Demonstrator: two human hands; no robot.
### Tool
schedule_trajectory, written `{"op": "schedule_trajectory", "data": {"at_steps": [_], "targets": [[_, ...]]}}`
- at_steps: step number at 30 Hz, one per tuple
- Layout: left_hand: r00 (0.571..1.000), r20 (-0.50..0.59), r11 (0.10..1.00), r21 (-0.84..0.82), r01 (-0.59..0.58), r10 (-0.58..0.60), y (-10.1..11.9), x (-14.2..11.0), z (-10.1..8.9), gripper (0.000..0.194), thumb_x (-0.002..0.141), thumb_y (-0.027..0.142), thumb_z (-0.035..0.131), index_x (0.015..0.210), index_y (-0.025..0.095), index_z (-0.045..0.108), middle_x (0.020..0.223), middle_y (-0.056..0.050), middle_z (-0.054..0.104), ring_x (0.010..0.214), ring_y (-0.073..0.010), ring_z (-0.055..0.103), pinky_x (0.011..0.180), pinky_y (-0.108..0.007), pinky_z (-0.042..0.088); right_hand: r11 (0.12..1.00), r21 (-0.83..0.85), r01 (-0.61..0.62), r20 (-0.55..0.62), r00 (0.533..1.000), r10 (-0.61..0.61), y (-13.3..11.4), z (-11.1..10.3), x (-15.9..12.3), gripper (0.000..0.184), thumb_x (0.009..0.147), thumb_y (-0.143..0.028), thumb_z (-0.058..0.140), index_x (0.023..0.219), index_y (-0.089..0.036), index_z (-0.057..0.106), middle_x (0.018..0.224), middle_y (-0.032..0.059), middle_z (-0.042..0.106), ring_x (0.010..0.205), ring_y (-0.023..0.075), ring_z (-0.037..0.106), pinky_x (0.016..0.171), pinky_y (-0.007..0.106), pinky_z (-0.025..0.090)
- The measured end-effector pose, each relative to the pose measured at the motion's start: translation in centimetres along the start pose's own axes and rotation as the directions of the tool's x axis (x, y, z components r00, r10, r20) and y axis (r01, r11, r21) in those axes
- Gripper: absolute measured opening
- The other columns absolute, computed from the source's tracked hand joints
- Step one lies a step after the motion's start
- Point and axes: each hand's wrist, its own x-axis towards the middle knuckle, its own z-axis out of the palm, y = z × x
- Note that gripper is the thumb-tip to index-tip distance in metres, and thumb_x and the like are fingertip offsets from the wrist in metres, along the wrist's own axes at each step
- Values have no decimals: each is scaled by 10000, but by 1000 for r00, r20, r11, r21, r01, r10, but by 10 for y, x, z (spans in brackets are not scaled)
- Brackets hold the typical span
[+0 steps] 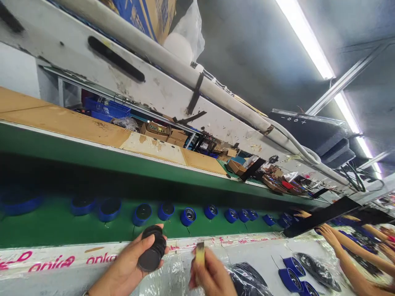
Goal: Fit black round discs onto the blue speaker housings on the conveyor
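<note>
My left hand is closed around a round black part, a stacked disc shape held near the bench's front edge. My right hand pinches a small yellowish piece upright, just right of the black part; it is blurred and I cannot name it. A row of blue round holders with dark centres lies on the green conveyor belt just beyond both hands.
Two blue holders and bags of black parts lie on the plastic-covered bench at right. Other workers' arms reach over the belt farther right. A brown shelf with cardboard boxes runs above the belt.
</note>
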Motion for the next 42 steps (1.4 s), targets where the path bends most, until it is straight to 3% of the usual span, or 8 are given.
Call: {"op": "schedule_trajectory", "data": {"at_steps": [2, 4, 5, 10, 14, 18, 27, 42], "targets": [[1000, -19, 999, 24, 24, -24, 0, 1, 3, 556, 767, 302, 620, 1257, 192, 379, 975, -76, 642, 882, -228, 610, 705, -339, 465, 997, 35, 76, -215, 974, -66, -1, -22, 34, 434, 912, -500, 317, 1211, -234, 482, 810, 10, 639, 788, 151, 606, 725, 264, 478], [998, -38, 998, 40, 53, -52, 0, 3, 6, 558, 762, 293, 627, 1252, 172, 388, 937, -86, 657, 847, -213, 615, 680, -314, 465, 988, -84, 129, -308, 940, -149, 3, -38, 66, 434, 908, -486, 325, 1203, -228, 510, 1064, 50, 628, 1051, 176, 550, 896, 285, 421], [997, -45, 997, 43, 64, -62, 0, 4, 7, 558, 760, 288, 629, 1250, 165, 392, 917, -90, 664, 832, -207, 618, 670, -304, 465, 981, -155, 116, -332, 929, -162, 7, -42, 81, 427, 917, -471, 294, 1171, -231, 539, 1120, 51, 613, 1089, 178, 531, 923, 293, 401], [992, -114, 998, 23, 54, -51, -1, 8, 11, 564, 745, 261, 639, 1248, 166, 403, 857, -94, 684, 803, -226, 636, 626, -319, 482, 932, -356, 66, -357, 912, -201, 31, -35, 124, 415, 922, -422, 269, 790, -224, 609, 809, 36, 616, 792, 180, 576, 737, 288, 414], [985, -171, 1000, 4, 26, -25, -3, 10, 13, 547, 714, 268, 664, 1205, 152, 454, 832, -85, 689, 783, -235, 648, 604, -315, 492, 895, -444, 49, -363, 903, -229, 47, -19, 130, 307, 921, -359, 314, 950, -247, 599, 903, 29, 604, 785, 164, 584, 699, 260, 399], [984, -180, 1000, 8, 12, -10, -4, 11, 15, 525, 683, 272, 694, 1152, 144, 498, 813, -85, 691, 769, -234, 649, 573, -301, 488, 861, -507, 38, -383, 885, -264, 55, -10, 132, 313, 932, -306, 303, 1064, -265, 583, 956, 31, 613, 876, 179, 575, 739, 269, 394], [985, -170, 999, 33, 24, -17, -3, 11, 16, 459, 738, 252, 638, 1159, 153, 483, 810, -77, 682, 782, -222, 641, 592, -294, 481, 766, -633, 113, -331, 855, -399, 44, -9, 139, 284, 910, -203, 359, 1012, -261, 617, 940, 34, 618, 888, 177, 542, 769, 279, 371], [988, -155, 999, 32, 3, 2, -2, 7, 18, 455, 704, 270, 677, 1121, 151, 538, 838, -92, 684, 771, -208, 630, 607, -288, 460, 734, -659, 163, -272, 859, -435, 35, -3, 140, 276, 925, -207, 343, 1006, -240, 605, 962, 25, 601, 874, 165, 524, 776, 272, 375]]}}
